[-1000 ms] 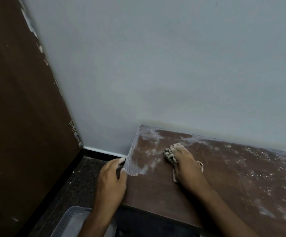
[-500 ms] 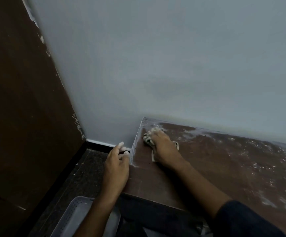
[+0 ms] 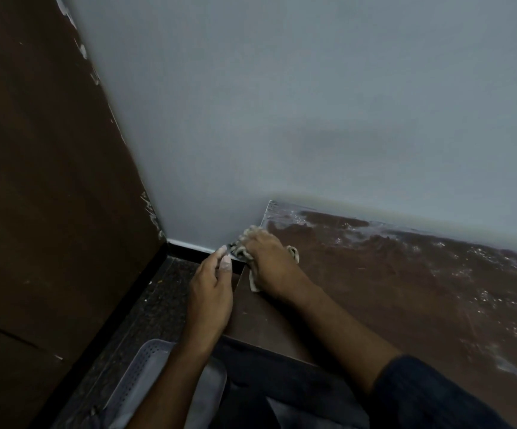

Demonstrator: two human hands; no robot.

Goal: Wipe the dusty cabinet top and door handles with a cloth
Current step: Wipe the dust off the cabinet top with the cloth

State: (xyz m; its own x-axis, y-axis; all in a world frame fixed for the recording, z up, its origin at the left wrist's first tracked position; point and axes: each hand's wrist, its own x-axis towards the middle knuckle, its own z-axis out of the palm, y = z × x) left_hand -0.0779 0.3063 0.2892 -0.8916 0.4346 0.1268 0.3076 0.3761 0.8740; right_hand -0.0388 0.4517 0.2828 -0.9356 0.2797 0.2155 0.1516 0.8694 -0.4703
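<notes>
Cloth (image 3: 242,246) dragged to cabinet top (image 3: 374,274) left edge — right hand (image 3: 271,264) seemingly pressing.

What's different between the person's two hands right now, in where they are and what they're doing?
The right hand lies on the cabinet top, while the left hand hangs beside its left edge, over the floor. The right hand presses a bunched cloth against the edge; the left hand holds nothing, fingers straight. The left hand's fingertips look white with dust; the right hand's are hidden in the cloth. Both meet at the same corner.
</notes>
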